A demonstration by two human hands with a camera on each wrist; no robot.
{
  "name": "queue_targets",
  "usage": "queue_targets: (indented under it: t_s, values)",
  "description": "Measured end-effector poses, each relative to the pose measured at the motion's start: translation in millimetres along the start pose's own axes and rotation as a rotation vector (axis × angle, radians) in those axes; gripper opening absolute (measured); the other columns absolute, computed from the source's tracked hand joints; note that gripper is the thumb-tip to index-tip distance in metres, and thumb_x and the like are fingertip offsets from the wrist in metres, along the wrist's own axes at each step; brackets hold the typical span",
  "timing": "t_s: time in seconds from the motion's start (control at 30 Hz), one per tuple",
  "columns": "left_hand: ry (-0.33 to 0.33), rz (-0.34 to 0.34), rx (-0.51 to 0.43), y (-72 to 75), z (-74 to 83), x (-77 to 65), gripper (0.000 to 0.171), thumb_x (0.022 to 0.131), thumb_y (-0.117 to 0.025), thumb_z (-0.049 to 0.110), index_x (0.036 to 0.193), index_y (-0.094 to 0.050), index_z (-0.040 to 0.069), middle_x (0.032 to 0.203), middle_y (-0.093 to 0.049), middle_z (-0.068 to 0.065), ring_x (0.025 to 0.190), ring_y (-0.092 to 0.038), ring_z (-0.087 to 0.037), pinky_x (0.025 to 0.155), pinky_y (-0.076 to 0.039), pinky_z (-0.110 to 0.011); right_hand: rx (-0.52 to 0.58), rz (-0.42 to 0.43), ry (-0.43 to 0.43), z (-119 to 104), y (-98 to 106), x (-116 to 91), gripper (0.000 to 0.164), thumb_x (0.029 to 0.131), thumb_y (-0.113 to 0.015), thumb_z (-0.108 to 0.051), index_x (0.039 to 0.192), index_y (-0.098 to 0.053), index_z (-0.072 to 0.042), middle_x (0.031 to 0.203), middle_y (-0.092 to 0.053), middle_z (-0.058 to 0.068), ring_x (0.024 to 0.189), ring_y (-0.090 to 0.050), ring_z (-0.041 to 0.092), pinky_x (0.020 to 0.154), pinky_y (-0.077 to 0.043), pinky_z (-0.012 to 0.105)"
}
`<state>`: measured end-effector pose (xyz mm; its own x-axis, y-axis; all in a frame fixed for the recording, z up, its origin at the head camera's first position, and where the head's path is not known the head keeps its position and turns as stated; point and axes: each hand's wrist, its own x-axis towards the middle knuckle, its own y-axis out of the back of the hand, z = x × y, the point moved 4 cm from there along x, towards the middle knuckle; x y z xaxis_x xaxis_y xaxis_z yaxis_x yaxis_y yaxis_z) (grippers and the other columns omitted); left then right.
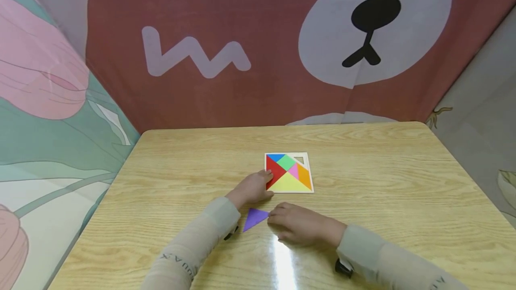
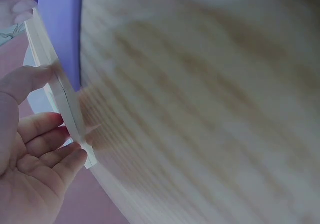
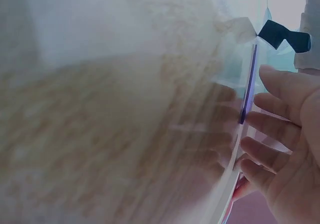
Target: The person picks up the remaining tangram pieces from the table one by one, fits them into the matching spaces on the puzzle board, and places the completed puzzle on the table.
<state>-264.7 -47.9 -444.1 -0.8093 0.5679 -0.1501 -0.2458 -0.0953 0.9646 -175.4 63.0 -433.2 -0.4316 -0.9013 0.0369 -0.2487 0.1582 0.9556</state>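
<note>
A square tangram board point(image 1: 302, 155) with a white rim lies flat on the table. My left hand point(image 1: 254, 187) holds its near left corner, fingers over the red triangle point(image 1: 273, 174) and thumb at the near edge. In the board also lie blue, green, pink, orange and yellow pieces. A purple triangle point(image 1: 254, 218) rests on the table, nearer to me than the board. At its right tip are the loosely bent fingers of my right hand point(image 1: 300, 223). The right wrist view shows the purple triangle point(image 3: 248, 86) edge-on by those fingertips; contact is hard to tell.
The wooden table point(image 1: 193, 155) reaches back to a reddish-brown cloth point(image 1: 262, 97) with a cartoon face. A flower-patterned cloth point(image 1: 48, 147) hangs at the left. A small triangular hole point(image 1: 299, 160) shows at the board's far right corner.
</note>
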Motion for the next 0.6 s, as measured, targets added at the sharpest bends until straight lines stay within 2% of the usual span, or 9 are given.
queue_targets:
  t_s: [0.2,0.43,0.6]
  values:
    - [-0.031,0.025,0.009,0.0,1.9,-0.3,0.058,0.08,-0.058,0.029,0.125,-0.042,-0.002,0.129,-0.041,-0.012,0.119,-0.036,-0.025,0.097,-0.029,-0.031,0.003,-0.046,0.002,-4.0,-4.3,1.2,0.041,0.083,-0.054,-0.021,0.12,-0.05,-0.004,0.128,-0.043,0.011,0.117,-0.037,0.024,0.097,-0.028,0.034]
    - [-0.033,0.023,0.006,0.7,1.5,-0.1,0.058,0.08,-0.058,0.029,0.126,-0.042,-0.002,0.129,-0.04,-0.013,0.119,-0.036,-0.025,0.097,-0.029,-0.031,-0.048,-0.074,0.006,-4.1,-4.3,0.7,0.04,0.084,-0.053,-0.022,0.119,-0.05,-0.004,0.126,-0.045,0.01,0.117,-0.038,0.023,0.098,-0.027,0.034]
    - [-0.027,0.022,-0.001,-0.2,-0.3,0.3,0.058,0.08,-0.057,0.029,0.126,-0.041,-0.001,0.129,-0.041,-0.013,0.119,-0.036,-0.025,0.097,-0.029,-0.031,-0.04,-0.053,0.005,-1.8,-1.8,-1.1,0.035,0.084,-0.053,-0.02,0.115,-0.054,-0.005,0.121,-0.05,0.009,0.114,-0.042,0.022,0.097,-0.03,0.033]
